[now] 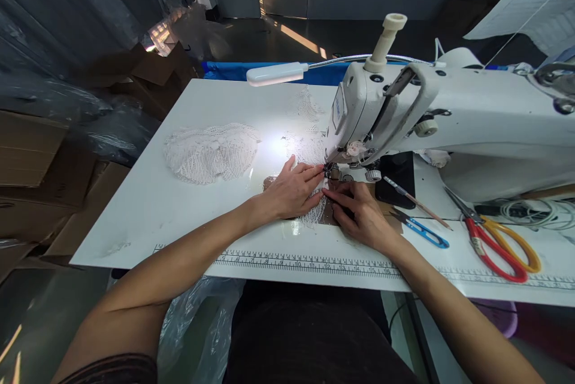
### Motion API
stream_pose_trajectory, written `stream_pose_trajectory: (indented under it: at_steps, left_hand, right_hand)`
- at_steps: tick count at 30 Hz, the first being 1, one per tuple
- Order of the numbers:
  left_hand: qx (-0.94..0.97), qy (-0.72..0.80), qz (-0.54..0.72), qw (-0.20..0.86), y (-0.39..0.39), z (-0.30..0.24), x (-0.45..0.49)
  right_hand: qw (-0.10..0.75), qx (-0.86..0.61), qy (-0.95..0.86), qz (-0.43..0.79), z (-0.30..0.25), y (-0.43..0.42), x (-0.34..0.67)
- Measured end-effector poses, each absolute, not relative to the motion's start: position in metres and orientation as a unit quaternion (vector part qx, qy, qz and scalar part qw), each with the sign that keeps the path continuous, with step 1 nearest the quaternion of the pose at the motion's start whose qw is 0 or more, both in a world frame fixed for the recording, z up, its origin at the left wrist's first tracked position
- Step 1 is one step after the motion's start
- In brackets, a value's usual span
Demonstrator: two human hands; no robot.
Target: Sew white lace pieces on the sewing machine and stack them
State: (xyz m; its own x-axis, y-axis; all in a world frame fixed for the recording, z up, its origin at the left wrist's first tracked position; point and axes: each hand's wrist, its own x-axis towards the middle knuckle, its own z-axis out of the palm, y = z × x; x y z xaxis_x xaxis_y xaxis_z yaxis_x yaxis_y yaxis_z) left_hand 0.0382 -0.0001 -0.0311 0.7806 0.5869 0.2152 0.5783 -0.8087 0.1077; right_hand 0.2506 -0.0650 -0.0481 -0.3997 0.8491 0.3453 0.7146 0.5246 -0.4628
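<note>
My left hand point(291, 189) lies flat with fingers stretched out on a piece of white lace point(314, 211), fingertips at the presser foot point(332, 172) of the white sewing machine point(449, 114). My right hand point(359, 210) rests beside it, fingers extended and pressing the same lace down just in front of the needle. The lace runs under both hands towards the foot. A pile of white lace pieces point(209, 150) sits on the table to the left of my hands.
Blue thread snips point(422, 231), a pencil point(417, 201) and red-and-yellow scissors point(498, 243) lie right of my hands. A gooseneck lamp point(276, 73) lights the white table point(148, 216), which has a ruler strip point(305, 263) along its front edge. Cardboard boxes point(31, 150) stand at left.
</note>
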Motion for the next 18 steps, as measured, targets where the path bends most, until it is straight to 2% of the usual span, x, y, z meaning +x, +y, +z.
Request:
stream_pose_trajectory:
  at_steps: [9, 18]
  left_hand:
    - [0.946, 0.282, 0.153, -0.041, -0.0019, -0.0378, 0.0418]
    - [0.937, 0.307, 0.167, 0.017, -0.0005, -0.033, 0.0386]
  right_hand:
    - [0.274, -0.476, -0.828, 0.114, -0.0488, -0.0653, 0.2512]
    - [0.271, -0.483, -0.824, 0.119, -0.0462, -0.0641, 0.2494]
